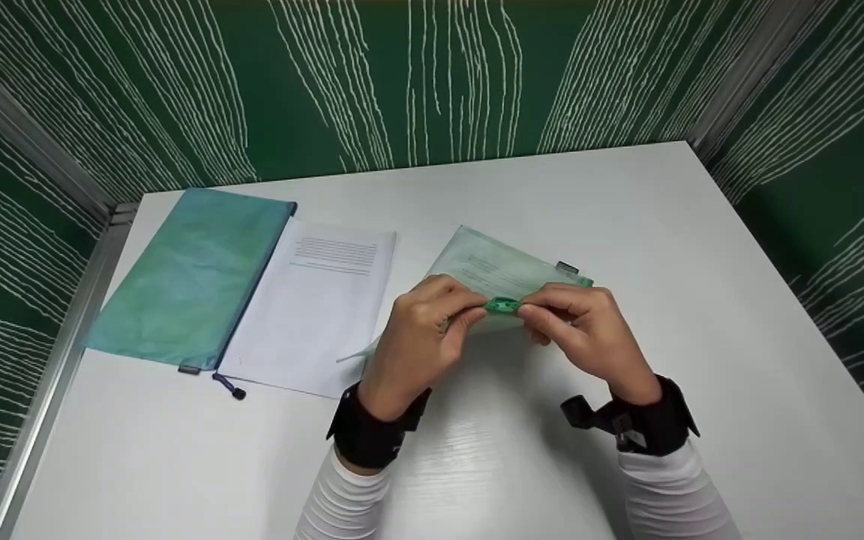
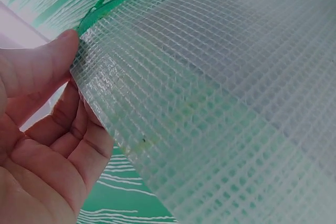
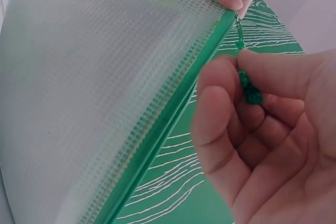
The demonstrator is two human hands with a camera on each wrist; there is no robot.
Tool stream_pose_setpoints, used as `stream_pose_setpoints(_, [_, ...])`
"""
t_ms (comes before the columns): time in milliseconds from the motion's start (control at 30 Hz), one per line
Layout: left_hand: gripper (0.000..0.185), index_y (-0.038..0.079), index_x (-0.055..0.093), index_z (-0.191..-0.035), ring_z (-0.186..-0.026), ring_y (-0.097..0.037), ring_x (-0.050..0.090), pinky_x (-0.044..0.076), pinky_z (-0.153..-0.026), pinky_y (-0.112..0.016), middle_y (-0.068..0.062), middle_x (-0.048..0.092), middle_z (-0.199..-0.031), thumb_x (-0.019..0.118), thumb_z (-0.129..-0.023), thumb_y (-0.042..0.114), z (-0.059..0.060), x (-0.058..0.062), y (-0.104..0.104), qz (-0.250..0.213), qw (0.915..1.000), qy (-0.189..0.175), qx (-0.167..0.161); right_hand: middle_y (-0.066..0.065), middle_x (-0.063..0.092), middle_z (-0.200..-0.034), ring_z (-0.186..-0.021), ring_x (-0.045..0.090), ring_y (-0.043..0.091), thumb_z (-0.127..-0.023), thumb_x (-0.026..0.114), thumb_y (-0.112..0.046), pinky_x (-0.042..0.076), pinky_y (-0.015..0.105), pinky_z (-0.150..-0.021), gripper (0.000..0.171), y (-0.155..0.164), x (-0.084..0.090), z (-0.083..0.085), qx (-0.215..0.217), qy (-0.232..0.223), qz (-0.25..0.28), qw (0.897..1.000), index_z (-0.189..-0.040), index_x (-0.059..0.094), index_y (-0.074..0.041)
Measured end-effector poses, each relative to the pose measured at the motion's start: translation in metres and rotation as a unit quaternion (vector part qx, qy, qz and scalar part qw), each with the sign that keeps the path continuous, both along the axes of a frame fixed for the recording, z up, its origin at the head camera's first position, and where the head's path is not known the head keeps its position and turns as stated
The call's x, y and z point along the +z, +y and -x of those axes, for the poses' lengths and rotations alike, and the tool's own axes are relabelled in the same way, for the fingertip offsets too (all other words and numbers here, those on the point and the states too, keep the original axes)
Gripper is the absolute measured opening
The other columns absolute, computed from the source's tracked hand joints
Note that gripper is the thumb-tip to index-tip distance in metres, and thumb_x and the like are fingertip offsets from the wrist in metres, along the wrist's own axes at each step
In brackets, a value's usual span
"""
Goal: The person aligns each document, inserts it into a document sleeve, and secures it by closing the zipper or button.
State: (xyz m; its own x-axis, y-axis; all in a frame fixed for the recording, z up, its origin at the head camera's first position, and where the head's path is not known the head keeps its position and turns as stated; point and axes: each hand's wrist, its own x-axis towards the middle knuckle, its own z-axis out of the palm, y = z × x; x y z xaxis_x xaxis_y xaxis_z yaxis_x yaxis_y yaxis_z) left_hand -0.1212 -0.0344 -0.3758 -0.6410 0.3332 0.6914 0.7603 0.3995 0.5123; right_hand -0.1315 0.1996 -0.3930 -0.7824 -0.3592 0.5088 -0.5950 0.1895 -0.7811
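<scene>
A translucent green mesh zipper pouch (image 1: 492, 266) with printed paper inside is held up above the white table. My left hand (image 1: 421, 337) pinches its corner at the end of the green zipper edge, thumb on one face in the left wrist view. Between thumb and forefinger, my right hand (image 1: 589, 326) grips the green cord zipper pull (image 3: 242, 77), whose knotted end hangs inside the curled fingers. The green zipper band (image 3: 173, 106) runs down from the pinched corner in the right wrist view.
To the left lies a blue-green zipper pouch (image 1: 192, 277) with a dark zipper edge and a dark pull cord (image 1: 229, 385). Beside it, partly under the left hand's side, is a stack of white printed paper (image 1: 304, 322). Green white-streaked panels (image 1: 312, 90) bound the white table (image 1: 732, 315).
</scene>
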Motion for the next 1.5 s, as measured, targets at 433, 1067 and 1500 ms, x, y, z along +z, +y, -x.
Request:
stream_pose_setpoints(433, [0.007,0.0,0.079,-0.097,-0.076,-0.017,0.063,0.052,-0.065,-0.027,-0.009,0.069,-0.089,0.078,-0.09,0.001,0.002,0.002,-0.001,-0.016,0.9998,0.01,0.005,0.007,0.067,-0.073,-0.058,0.059,0.013,-0.094,0.07,0.006,0.05,0.022,-0.057,0.013,0.0,0.002,0.003,-0.004,-0.022,-0.008,1.0,-0.09,0.077,-0.004])
stream_pose_setpoints(1067, [0.003,0.0,0.078,-0.094,-0.075,-0.017,0.062,0.051,-0.066,-0.029,-0.008,0.068,-0.085,0.076,-0.092,0.002,0.007,0.006,-0.004,-0.047,0.9975,0.048,0.02,0.004,0.067,-0.072,-0.058,0.06,0.013,-0.095,0.07,0.001,0.049,0.021,-0.058,0.009,0.005,-0.001,0.01,-0.037,-0.046,-0.033,0.998,-0.091,0.078,-0.002])
stream_pose_setpoints(1500, [0.005,0.003,0.079,-0.094,-0.076,-0.017,0.061,0.051,-0.066,-0.029,-0.007,0.067,-0.085,0.076,-0.091,-0.001,0.003,0.005,-0.007,-0.08,0.9936,0.07,0.037,0.004,0.066,-0.07,-0.056,0.059,0.012,-0.095,0.072,-0.002,0.05,0.022,-0.056,0.009,0.009,-0.004,0.009,-0.075,-0.091,-0.045,0.992,-0.088,0.077,-0.002])
